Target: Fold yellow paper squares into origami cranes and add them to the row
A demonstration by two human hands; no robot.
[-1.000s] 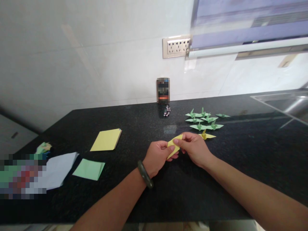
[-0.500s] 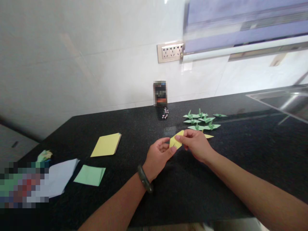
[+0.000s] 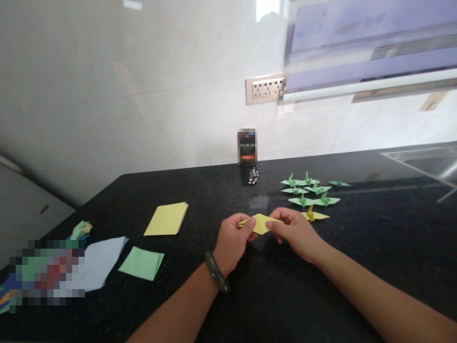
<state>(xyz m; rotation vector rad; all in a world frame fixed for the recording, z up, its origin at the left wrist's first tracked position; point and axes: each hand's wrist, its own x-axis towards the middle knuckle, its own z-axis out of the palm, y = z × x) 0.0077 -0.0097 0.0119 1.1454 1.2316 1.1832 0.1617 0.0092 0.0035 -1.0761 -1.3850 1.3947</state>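
Between my two hands is a small piece of folded yellow origami paper (image 3: pixel 262 224), held just above the dark countertop. My left hand (image 3: pixel 233 240), with a dark green bangle (image 3: pixel 216 272) on its wrist, pinches the left side between thumb and fingers. On the other side, my right hand (image 3: pixel 293 231) grips the right end the same way. Just behind my right hand sits a yellow paper crane (image 3: pixel 314 215), partly covered by it. Several green paper cranes (image 3: pixel 303 201) stand in loose rows beyond.
A stack of yellow paper (image 3: pixel 166 219) and a folded green sheet (image 3: pixel 142 263) lie to the left, near white paper (image 3: pixel 103 262) and a blurred-out colourful item. A phone-like object (image 3: pixel 247 147) leans on the wall behind a beaded bracelet (image 3: pixel 253 176). A sink (image 3: pixel 424 162) is at right.
The yellow paper has turned from a slanted position to lie level, its points now stretching toward both hands. My view has shifted slightly, revealing more of the yellow crane.
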